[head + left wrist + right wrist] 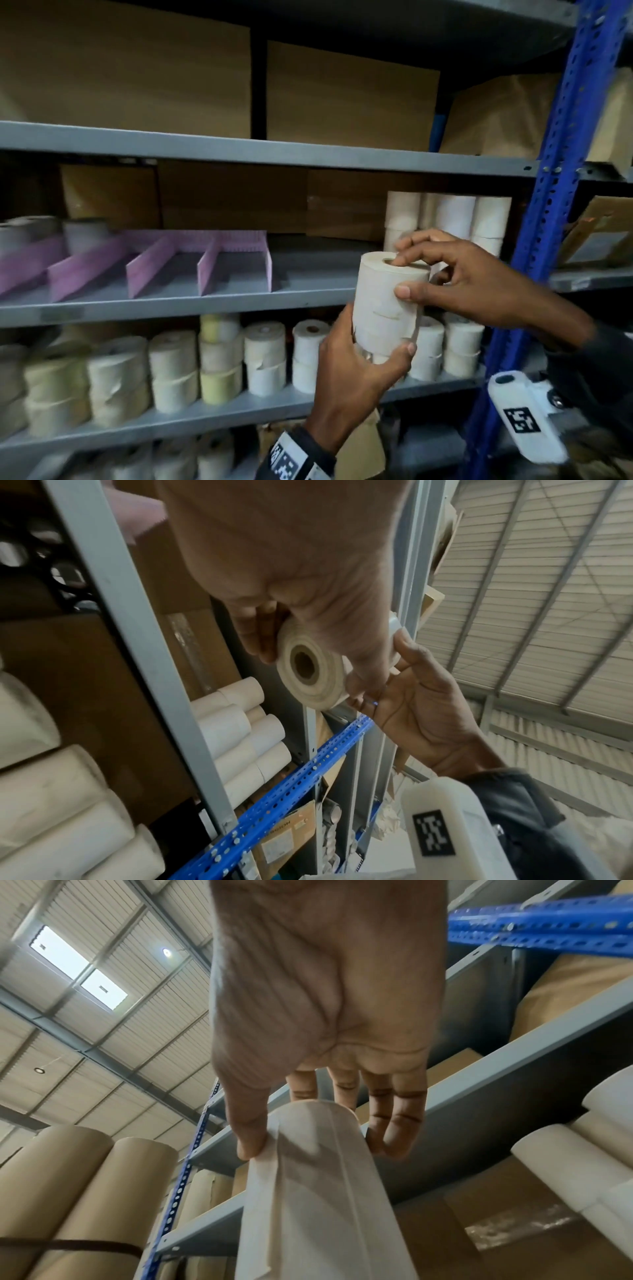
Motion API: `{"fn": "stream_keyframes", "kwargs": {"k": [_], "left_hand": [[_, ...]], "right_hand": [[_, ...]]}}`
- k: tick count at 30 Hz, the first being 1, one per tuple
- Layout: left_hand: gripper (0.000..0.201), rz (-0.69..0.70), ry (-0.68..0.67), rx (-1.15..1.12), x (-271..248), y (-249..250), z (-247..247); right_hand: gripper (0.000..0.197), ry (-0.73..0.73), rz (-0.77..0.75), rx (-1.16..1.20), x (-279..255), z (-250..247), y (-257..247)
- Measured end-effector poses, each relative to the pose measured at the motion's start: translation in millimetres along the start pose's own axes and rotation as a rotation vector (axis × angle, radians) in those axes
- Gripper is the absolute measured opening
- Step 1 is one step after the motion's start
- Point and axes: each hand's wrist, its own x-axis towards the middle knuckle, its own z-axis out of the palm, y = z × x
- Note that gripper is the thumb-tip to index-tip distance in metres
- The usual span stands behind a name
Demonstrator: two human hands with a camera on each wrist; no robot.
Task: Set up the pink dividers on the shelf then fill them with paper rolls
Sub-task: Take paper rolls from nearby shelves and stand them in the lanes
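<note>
I hold an upright stack of cream paper rolls (387,308) in front of the grey middle shelf (205,305). My left hand (380,346) grips its lower part from below. My right hand (400,277) pinches the top roll, thumb on the side and a finger at the core hole. The pink dividers (205,263) stand on that shelf to the left, their right slots bare. In the left wrist view my left hand (308,653) wraps the stack's bottom roll (318,685). In the right wrist view my right hand (318,1146) grips the stack (325,1204).
More rolls (452,216) stand stacked at the shelf's right end behind my hands. A roll (85,233) sits in a left divider slot. Several rolls (171,366) fill the lower shelf. Cardboard boxes (137,68) line the upper shelf. A blue upright (565,171) bounds the right.
</note>
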Motion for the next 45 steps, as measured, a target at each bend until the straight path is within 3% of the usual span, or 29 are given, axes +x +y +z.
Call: {"fn": "stream_keyframes", "kwargs": {"k": [10,14,18,27,33,39,45], "left_hand": [[0.057,-0.006,0.138,0.202,-76,34,-100],[0.060,0.006,0.196,0.260,-94,43,-145],[0.063,0.022,0.236,0.308,-111,53,-197],[0.073,0.014,0.274,0.430,-135,48,-298],[0.070,0.077,0.368,0.693,-161,31,-337],[0.083,0.193,0.236,0.954,-176,4,-354],[0.094,0.114,0.183,1.111,-139,-19,-366]], "right_hand": [[0.047,-0.337,-0.124,-0.004,17,56,-83],[0.041,-0.412,-0.177,-0.014,32,89,-114],[0.048,-0.477,-0.230,-0.009,47,132,-147],[0.043,-0.419,-0.307,0.044,68,218,-205],[0.033,-0.386,-0.268,0.026,85,269,-233],[0.041,-0.334,-0.257,-0.063,121,302,-248],[0.037,-0.299,-0.313,-0.106,176,317,-243]]}}
